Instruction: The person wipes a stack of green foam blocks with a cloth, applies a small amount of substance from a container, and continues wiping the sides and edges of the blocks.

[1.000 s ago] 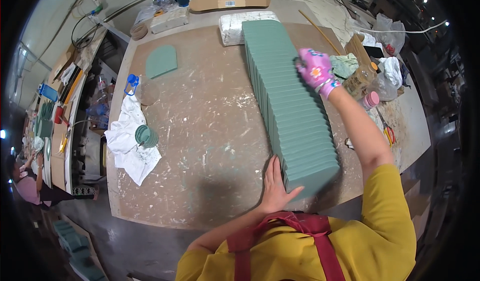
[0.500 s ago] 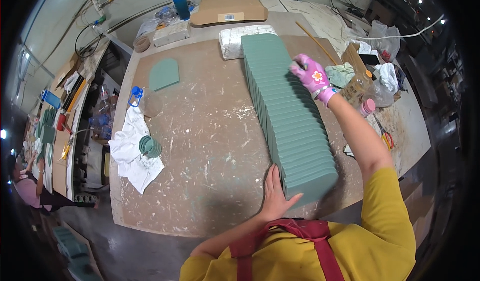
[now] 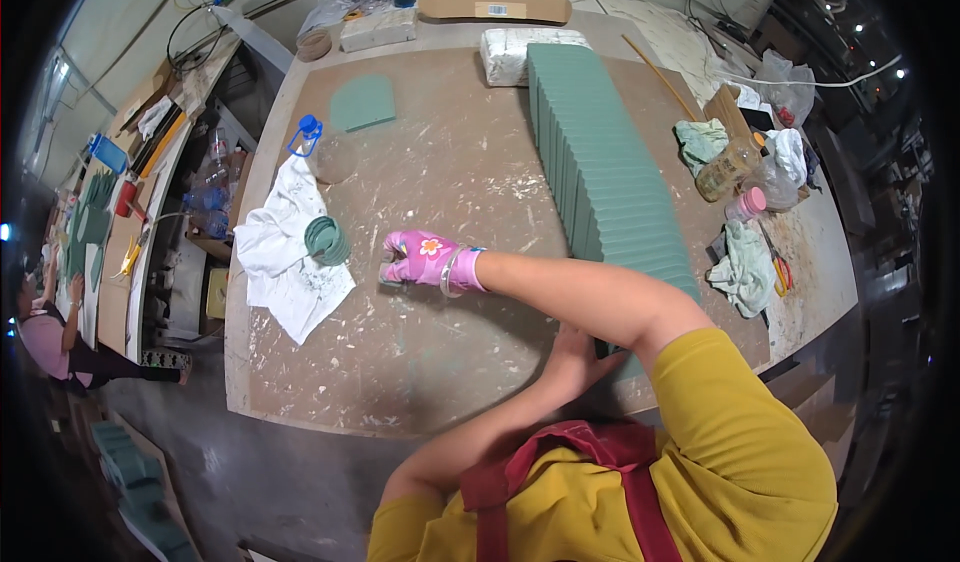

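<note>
A long row of thin green slabs (image 3: 610, 182) stands packed face to face on the worktable, running away from me on the right. Against its near end rests my left hand (image 3: 575, 362), thumb spread out and the fingers partly hidden under my right forearm. My right hand (image 3: 430, 260), in a pink flowered glove, is over the middle of the board (image 3: 450, 362). Its fingers are curled round a small greyish thing that I cannot make out. Left of that hand, a ribbed green cup-like roll (image 3: 326, 241) lies on a stained white cloth (image 3: 285, 287).
One arched green slab (image 3: 363, 102) lies at the far left. A white wrapped block (image 3: 505, 58) touches the row's far end. Along the right are a pale green cloth (image 3: 745, 272), scissors (image 3: 782, 274), a pink-lidded jar (image 3: 748, 203) and a stick (image 3: 660, 75). Another person (image 3: 55, 332) works far left.
My right hand has swung left from the right side of the slab row to the middle of the board. My left hand stays at the near end. The whole view has shifted slightly.
</note>
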Action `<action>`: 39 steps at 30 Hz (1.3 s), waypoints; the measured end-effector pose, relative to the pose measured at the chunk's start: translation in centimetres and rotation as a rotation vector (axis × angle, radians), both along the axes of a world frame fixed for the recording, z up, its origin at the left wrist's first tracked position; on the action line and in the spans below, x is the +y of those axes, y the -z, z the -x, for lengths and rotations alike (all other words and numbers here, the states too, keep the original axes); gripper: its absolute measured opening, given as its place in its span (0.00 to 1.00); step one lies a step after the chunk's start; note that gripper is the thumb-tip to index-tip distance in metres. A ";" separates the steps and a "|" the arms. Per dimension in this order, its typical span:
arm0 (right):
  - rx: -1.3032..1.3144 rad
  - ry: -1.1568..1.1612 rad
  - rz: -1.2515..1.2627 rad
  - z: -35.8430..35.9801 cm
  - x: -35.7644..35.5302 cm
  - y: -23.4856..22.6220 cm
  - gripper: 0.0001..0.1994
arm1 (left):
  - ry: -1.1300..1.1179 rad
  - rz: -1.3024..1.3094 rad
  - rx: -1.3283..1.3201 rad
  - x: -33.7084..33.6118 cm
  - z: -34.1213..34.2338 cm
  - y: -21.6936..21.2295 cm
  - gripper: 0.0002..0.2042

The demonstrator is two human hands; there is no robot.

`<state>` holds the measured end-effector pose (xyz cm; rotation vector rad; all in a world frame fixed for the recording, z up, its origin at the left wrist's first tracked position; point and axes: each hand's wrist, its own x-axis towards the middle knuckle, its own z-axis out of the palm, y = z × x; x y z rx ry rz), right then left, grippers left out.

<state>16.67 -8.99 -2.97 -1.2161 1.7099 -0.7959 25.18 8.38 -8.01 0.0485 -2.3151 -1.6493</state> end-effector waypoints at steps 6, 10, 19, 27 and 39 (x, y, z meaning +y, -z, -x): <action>0.272 0.028 0.199 5.1 4.0 -5.7 0.26 | -0.059 0.016 -0.112 -0.5 -1.0 -1.3 0.48; 0.631 0.481 0.315 18.5 11.3 -9.1 0.22 | -0.121 0.169 -0.111 -5.5 -1.1 -0.8 0.43; 0.737 0.878 0.228 34.9 15.5 -5.8 0.19 | -0.504 0.794 -0.287 -25.3 4.7 4.2 0.34; 1.167 0.566 -0.004 36.3 14.1 -5.2 0.13 | -0.562 0.779 -0.293 -25.5 5.5 2.9 0.30; 1.164 0.641 0.110 38.6 9.1 -4.8 0.11 | -0.558 0.810 -0.285 -25.6 5.1 2.6 0.27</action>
